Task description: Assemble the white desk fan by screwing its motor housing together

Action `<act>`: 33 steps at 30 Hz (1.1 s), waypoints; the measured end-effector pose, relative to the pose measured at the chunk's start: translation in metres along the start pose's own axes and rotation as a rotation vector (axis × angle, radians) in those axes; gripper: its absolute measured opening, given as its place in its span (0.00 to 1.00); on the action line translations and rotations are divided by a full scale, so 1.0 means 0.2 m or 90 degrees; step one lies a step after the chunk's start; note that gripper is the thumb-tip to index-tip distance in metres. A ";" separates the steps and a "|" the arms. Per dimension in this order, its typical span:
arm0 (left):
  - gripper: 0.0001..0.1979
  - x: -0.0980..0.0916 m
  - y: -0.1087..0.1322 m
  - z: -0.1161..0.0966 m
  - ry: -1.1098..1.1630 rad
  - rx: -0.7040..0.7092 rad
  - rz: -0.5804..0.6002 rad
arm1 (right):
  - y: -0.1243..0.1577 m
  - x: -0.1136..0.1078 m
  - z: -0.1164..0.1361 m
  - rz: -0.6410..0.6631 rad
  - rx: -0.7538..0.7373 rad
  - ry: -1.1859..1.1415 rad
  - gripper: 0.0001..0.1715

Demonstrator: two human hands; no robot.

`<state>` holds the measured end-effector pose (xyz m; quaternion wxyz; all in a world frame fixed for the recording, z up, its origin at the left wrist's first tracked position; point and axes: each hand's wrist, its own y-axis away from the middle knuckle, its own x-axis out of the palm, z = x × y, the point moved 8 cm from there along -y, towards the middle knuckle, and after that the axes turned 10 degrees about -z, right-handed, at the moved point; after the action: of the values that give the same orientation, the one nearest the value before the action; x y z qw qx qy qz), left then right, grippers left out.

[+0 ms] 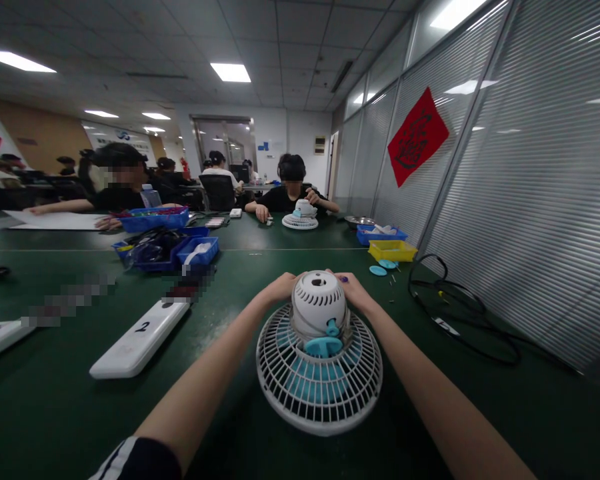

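Note:
A small white fan [320, 303] rests face down on the green table in front of me, its round grille below and its motor housing on top. Light blue blades [313, 383] show through the grille bars, and a light blue knob [323, 347] sits at the housing's near side. My left hand [281, 288] reaches to the far left of the housing. On the other side, my right hand [355, 291] is against its far right, with a small purple item [344, 279] at the fingers. The housing hides most fingers of both hands, so their grip does not show.
Blue bins [199, 251] with cables and parts stand left. A white numbered device [140, 340] lies nearer. At right are a yellow tray [393, 251], light blue discs [378, 271], small screws and a coiled black cable [465, 307]. Across the table a person handles another fan [301, 219].

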<state>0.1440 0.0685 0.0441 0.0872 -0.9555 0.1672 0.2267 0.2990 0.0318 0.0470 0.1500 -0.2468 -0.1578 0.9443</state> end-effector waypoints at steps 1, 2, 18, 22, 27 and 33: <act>0.20 0.01 -0.01 -0.01 0.016 -0.004 0.010 | 0.00 0.02 0.00 0.014 0.009 -0.009 0.32; 0.20 0.02 -0.01 -0.01 0.027 -0.008 0.016 | 0.00 0.02 -0.01 0.023 0.015 -0.020 0.33; 0.15 0.03 -0.03 -0.04 0.180 -0.051 0.021 | 0.03 0.01 0.00 0.067 0.088 -0.168 0.21; 0.15 0.04 -0.02 -0.04 0.201 -0.065 0.023 | 0.02 0.00 0.01 0.072 0.078 -0.150 0.21; 0.16 0.05 -0.01 -0.02 0.225 -0.089 0.025 | 0.02 -0.06 -0.04 0.068 0.085 -0.125 0.21; 0.14 0.03 -0.01 0.06 0.232 -0.147 0.008 | 0.03 -0.20 -0.16 0.081 0.103 0.050 0.18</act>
<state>0.1454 0.0716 0.0313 -0.0559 -0.9833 0.1590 0.0685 0.3487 0.0192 0.0351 0.1153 -0.2801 -0.0589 0.9512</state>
